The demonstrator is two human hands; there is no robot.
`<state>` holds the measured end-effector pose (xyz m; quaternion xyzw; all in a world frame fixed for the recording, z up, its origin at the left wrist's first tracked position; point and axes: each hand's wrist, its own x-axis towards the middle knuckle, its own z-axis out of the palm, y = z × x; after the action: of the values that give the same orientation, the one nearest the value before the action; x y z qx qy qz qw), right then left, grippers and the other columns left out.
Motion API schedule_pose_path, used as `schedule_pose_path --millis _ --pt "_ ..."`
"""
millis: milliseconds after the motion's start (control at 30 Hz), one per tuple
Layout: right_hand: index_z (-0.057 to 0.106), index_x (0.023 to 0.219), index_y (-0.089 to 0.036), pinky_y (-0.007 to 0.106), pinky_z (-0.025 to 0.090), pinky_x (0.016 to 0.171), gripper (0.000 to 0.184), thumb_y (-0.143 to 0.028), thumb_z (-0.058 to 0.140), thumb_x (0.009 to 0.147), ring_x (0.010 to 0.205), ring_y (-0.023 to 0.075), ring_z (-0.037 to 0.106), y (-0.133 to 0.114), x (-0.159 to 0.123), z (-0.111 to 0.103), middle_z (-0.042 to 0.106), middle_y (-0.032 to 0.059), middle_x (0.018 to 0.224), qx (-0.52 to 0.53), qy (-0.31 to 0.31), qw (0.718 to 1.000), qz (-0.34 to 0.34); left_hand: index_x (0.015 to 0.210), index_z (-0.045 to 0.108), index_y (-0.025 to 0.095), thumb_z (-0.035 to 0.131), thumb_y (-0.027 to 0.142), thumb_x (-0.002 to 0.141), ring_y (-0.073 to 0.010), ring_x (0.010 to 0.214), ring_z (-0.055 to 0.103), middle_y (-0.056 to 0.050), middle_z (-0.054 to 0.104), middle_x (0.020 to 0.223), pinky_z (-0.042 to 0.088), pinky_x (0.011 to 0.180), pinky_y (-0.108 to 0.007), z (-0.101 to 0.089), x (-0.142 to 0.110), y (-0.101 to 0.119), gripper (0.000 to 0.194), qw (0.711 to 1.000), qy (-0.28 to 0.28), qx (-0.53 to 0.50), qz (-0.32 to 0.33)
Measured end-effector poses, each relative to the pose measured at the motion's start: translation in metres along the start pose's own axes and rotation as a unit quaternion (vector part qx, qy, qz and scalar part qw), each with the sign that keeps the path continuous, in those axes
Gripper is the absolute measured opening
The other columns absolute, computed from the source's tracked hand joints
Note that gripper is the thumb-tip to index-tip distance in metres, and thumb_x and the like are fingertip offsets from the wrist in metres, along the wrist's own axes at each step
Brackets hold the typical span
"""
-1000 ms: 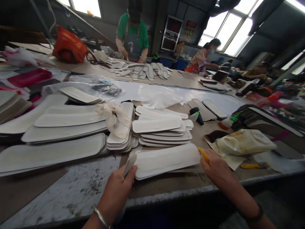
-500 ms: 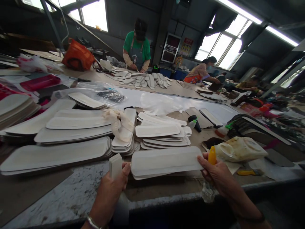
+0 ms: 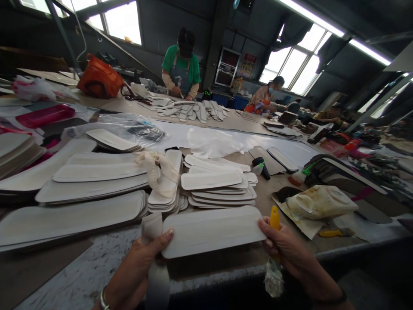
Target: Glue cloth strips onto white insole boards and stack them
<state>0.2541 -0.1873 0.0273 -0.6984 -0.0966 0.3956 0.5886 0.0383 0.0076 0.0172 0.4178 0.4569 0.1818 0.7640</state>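
Observation:
A long white panel with rounded corners (image 3: 213, 232) is held level between my two hands at the table's front edge. My left hand (image 3: 137, 265) pinches its left end under the thumb. A folded whitish strip (image 3: 158, 282) also sits in that hand and hangs down below it. My right hand (image 3: 287, 245) grips the panel's right end with thumb and fingers. The same hand holds a brush with a yellow handle (image 3: 275, 218), its pale, clumped end (image 3: 273, 282) pointing down. Just behind the panel lie stacks of similar white panels (image 3: 211, 180).
More stacked panels (image 3: 71, 215) lie left, with cream cloth (image 3: 159, 174) over one pile. At right are a stained plastic container (image 3: 322, 202), another yellow-handled tool (image 3: 334, 233) and dark stacked pieces (image 3: 348, 181). Across the table a person in green (image 3: 181, 71) works at a pile.
The panel has come nearer to me, and my left thumb now rests on its left end. Both hands have moved slightly left and down in view.

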Motion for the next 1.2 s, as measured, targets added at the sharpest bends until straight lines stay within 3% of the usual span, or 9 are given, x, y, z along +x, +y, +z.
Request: schedule_pose_path --millis 67,133,300,600,767,933,1100,1200 --pt "0.040 0.069 -0.020 0.014 0.017 0.039 0.054 -0.058 0.077 0.062 0.040 0.0015 0.025 0.002 0.004 0.000 0.037 -0.0109 0.047 0.015 -0.022 1.000 0.003 0.075 0.068 0.016 0.086 0.044 0.038 -0.0185 0.060 0.060 -0.004 0.069 0.066 0.049 0.057 -0.029 0.001 0.004 0.000 0.050 0.998 -0.022 -0.050 -0.037" --pt "0.041 0.070 -0.020 0.014 0.017 0.039 0.053 -0.059 0.076 0.063 0.040 0.0015 0.024 0.002 0.008 0.002 0.038 -0.0110 0.047 0.014 -0.020 1.000 0.004 0.079 0.068 0.017 0.088 0.041 0.035 -0.0201 0.065 0.064 -0.003 0.071 0.070 0.050 0.059 -0.029 0.002 0.008 0.000 0.054 0.997 -0.006 -0.071 -0.043" --pt "0.042 0.073 -0.021 0.015 0.015 0.038 0.057 -0.064 0.075 0.057 0.037 0.0022 0.025 0.000 0.011 0.011 0.038 -0.0118 0.043 -0.036 0.049 0.998 -0.013 0.085 0.069 0.017 0.088 0.040 0.035 -0.0237 0.082 0.068 -0.002 0.074 0.079 0.053 0.072 -0.029 0.002 0.014 -0.001 0.058 0.997 0.037 -0.067 -0.016" --pt "0.045 0.074 -0.021 0.017 0.018 0.039 0.051 -0.062 0.072 0.062 0.039 0.0048 0.028 0.004 0.006 0.017 0.038 -0.0105 0.043 -0.074 0.100 0.991 -0.049 0.099 0.068 0.015 0.087 0.048 0.042 -0.0232 0.088 0.068 -0.004 0.076 0.086 0.052 0.066 -0.024 -0.006 0.018 -0.007 0.069 0.998 0.035 -0.052 -0.010" --pt "0.046 0.076 -0.021 0.017 0.019 0.039 0.052 -0.063 0.073 0.060 0.039 0.0051 0.029 0.005 0.000 0.020 0.037 -0.0111 0.043 -0.071 0.128 0.987 -0.062 0.096 0.070 0.017 0.085 0.049 0.049 -0.0219 0.088 0.068 -0.002 0.076 0.086 0.053 0.072 -0.024 -0.010 0.017 -0.014 0.059 0.999 0.028 -0.046 0.008" --pt "0.048 0.079 -0.021 0.018 0.021 0.038 0.048 -0.060 0.072 0.064 0.038 0.0059 0.031 0.009 -0.010 0.017 0.041 -0.0099 0.043 -0.092 0.151 0.981 -0.075 0.089 0.071 0.021 0.083 0.048 0.054 -0.0263 0.094 0.067 -0.001 0.076 0.084 0.054 0.075 -0.030 -0.010 0.011 -0.014 0.045 0.998 0.016 -0.055 0.028" --pt "0.046 0.078 -0.021 0.017 0.021 0.038 0.053 -0.062 0.074 0.060 0.038 0.0052 0.031 0.007 -0.016 0.018 0.039 -0.0109 0.042 -0.060 0.149 0.985 -0.069 0.088 0.070 0.023 0.082 0.042 0.056 -0.0270 0.091 0.068 -0.003 0.075 0.085 0.055 0.068 -0.030 -0.010 0.003 -0.009 0.039 0.997 -0.001 -0.075 0.014" --pt "0.042 0.074 -0.022 0.016 0.019 0.037 0.057 -0.067 0.073 0.057 0.037 0.0044 0.027 0.004 -0.019 0.022 0.035 -0.0121 0.041 -0.032 0.118 0.991 -0.056 0.088 0.067 0.023 0.077 0.045 0.064 -0.0249 0.078 0.070 -0.002 0.074 0.077 0.055 0.057 -0.029 -0.014 0.003 -0.013 0.034 0.998 0.031 -0.050 -0.017"
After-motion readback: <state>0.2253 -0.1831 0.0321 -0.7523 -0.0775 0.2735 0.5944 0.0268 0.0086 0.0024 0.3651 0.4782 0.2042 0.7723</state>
